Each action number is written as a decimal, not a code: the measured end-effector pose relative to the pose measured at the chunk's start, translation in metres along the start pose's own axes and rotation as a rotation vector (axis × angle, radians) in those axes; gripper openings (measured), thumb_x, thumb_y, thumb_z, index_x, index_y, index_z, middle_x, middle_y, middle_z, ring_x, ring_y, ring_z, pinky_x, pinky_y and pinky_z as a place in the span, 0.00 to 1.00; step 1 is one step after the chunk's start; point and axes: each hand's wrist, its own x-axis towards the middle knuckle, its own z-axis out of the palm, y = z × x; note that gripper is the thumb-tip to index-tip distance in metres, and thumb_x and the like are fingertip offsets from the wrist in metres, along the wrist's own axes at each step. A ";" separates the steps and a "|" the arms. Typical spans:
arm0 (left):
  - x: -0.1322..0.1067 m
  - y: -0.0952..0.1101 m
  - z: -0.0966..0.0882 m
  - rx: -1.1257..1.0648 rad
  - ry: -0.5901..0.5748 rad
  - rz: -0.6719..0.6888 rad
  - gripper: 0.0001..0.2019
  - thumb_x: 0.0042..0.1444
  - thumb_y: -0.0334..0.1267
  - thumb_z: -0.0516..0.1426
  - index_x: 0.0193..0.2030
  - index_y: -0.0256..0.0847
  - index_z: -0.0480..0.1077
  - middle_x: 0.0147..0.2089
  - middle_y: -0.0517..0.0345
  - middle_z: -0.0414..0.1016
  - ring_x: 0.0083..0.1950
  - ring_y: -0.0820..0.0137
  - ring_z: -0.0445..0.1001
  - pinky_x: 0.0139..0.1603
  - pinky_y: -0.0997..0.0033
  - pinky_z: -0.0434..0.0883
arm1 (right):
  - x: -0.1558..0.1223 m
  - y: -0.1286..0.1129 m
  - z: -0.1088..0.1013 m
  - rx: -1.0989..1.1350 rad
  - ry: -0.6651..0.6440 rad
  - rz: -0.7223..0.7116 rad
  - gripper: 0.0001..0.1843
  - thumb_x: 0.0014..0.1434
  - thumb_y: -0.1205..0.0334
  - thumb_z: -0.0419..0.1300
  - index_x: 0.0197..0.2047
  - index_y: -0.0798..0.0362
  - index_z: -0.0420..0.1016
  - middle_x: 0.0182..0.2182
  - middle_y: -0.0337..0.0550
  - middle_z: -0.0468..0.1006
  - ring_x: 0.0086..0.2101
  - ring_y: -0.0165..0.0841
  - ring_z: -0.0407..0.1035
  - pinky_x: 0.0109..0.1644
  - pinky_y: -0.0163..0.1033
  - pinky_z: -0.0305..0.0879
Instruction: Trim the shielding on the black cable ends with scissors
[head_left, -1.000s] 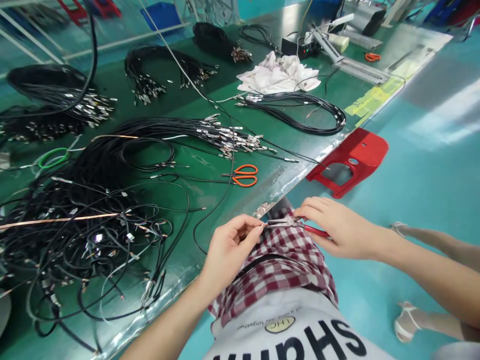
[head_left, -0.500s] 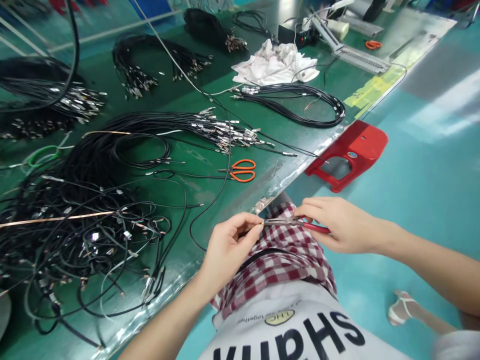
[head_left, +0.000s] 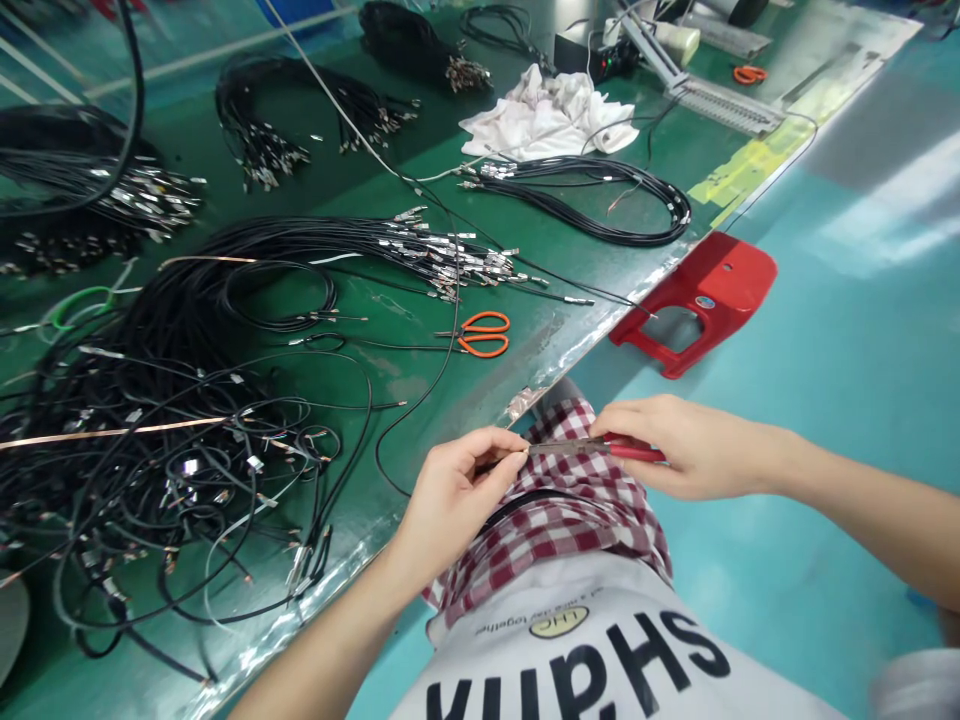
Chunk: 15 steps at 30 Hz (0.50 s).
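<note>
My right hand (head_left: 660,445) is wrapped round the red handles of a pair of needle-nose pliers (head_left: 574,447), held level over my lap. Their jaws look closed and point left, with the tips at my left fingertips. My left hand (head_left: 472,480) pinches the end of a black cable (head_left: 397,425), thumb against forefinger. The cable runs down from the table to this hand; its very end is hidden by the fingers. Whatever sits between the plier tips is too small to make out.
Orange-handled scissors (head_left: 484,334) lie on the green table near its edge. A tangled heap of black cables (head_left: 187,460) spreads at left, with a terminated bundle (head_left: 442,255) behind it. A coiled cable loop (head_left: 637,210), a white cloth (head_left: 551,115) and a red stool (head_left: 701,300) are beyond.
The plier handles have come closer together in my right hand, and the jaws look narrower. My left hand keeps its pinch in nearly the same place. The view has shifted slightly.
</note>
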 end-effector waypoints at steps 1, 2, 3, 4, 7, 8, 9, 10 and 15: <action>-0.001 -0.001 -0.001 0.007 -0.006 0.001 0.11 0.60 0.43 0.60 0.40 0.36 0.77 0.37 0.56 0.78 0.36 0.77 0.73 0.39 0.82 0.70 | 0.000 0.000 0.000 0.015 -0.005 -0.003 0.10 0.68 0.66 0.52 0.50 0.52 0.71 0.38 0.44 0.77 0.33 0.32 0.69 0.35 0.36 0.61; -0.001 -0.002 -0.001 0.015 -0.013 0.001 0.11 0.60 0.43 0.60 0.41 0.36 0.77 0.37 0.56 0.78 0.36 0.77 0.73 0.39 0.82 0.70 | 0.001 -0.001 0.001 0.025 -0.008 -0.006 0.10 0.68 0.66 0.52 0.50 0.52 0.71 0.38 0.44 0.77 0.32 0.32 0.69 0.35 0.36 0.61; -0.002 -0.003 -0.002 0.024 -0.019 0.003 0.12 0.60 0.43 0.60 0.41 0.36 0.77 0.37 0.55 0.78 0.36 0.77 0.73 0.38 0.81 0.70 | 0.001 -0.001 0.001 0.032 -0.008 -0.012 0.10 0.68 0.66 0.52 0.49 0.52 0.71 0.37 0.44 0.77 0.32 0.32 0.69 0.34 0.36 0.61; -0.003 -0.005 -0.003 0.031 -0.025 0.005 0.12 0.60 0.43 0.59 0.41 0.36 0.77 0.37 0.55 0.78 0.36 0.76 0.73 0.38 0.81 0.70 | 0.002 -0.001 0.002 0.034 -0.006 -0.019 0.10 0.68 0.66 0.52 0.49 0.52 0.72 0.37 0.44 0.77 0.32 0.32 0.69 0.33 0.36 0.61; -0.006 -0.008 -0.005 0.044 -0.038 0.011 0.12 0.61 0.43 0.59 0.42 0.36 0.77 0.37 0.54 0.78 0.36 0.76 0.72 0.38 0.80 0.70 | 0.005 -0.001 0.003 0.036 0.003 -0.033 0.10 0.67 0.66 0.53 0.48 0.52 0.72 0.37 0.45 0.77 0.32 0.32 0.69 0.34 0.36 0.62; -0.006 -0.009 -0.005 0.046 -0.046 0.010 0.12 0.61 0.43 0.58 0.42 0.36 0.77 0.37 0.55 0.78 0.36 0.76 0.72 0.38 0.80 0.70 | 0.006 -0.002 0.003 0.039 0.001 -0.029 0.10 0.67 0.66 0.53 0.49 0.51 0.72 0.37 0.45 0.77 0.32 0.32 0.70 0.34 0.36 0.62; -0.007 -0.009 -0.006 0.047 -0.055 0.010 0.12 0.62 0.43 0.58 0.42 0.36 0.77 0.37 0.55 0.78 0.36 0.76 0.73 0.39 0.80 0.69 | 0.006 -0.002 0.002 0.042 -0.005 -0.021 0.10 0.67 0.66 0.53 0.49 0.51 0.72 0.37 0.45 0.78 0.32 0.32 0.70 0.34 0.36 0.62; -0.007 -0.009 -0.006 0.045 -0.064 0.010 0.12 0.62 0.43 0.58 0.42 0.36 0.77 0.37 0.55 0.78 0.36 0.76 0.73 0.39 0.81 0.69 | 0.006 -0.003 0.002 0.046 -0.014 -0.010 0.10 0.67 0.66 0.53 0.49 0.51 0.72 0.37 0.45 0.78 0.32 0.33 0.70 0.34 0.36 0.63; -0.018 -0.005 -0.009 0.046 -0.029 0.066 0.10 0.62 0.40 0.57 0.42 0.37 0.78 0.39 0.56 0.80 0.39 0.75 0.75 0.41 0.81 0.69 | 0.001 -0.017 0.011 -0.025 0.011 -0.045 0.10 0.70 0.60 0.52 0.50 0.48 0.72 0.39 0.44 0.79 0.36 0.35 0.73 0.36 0.37 0.67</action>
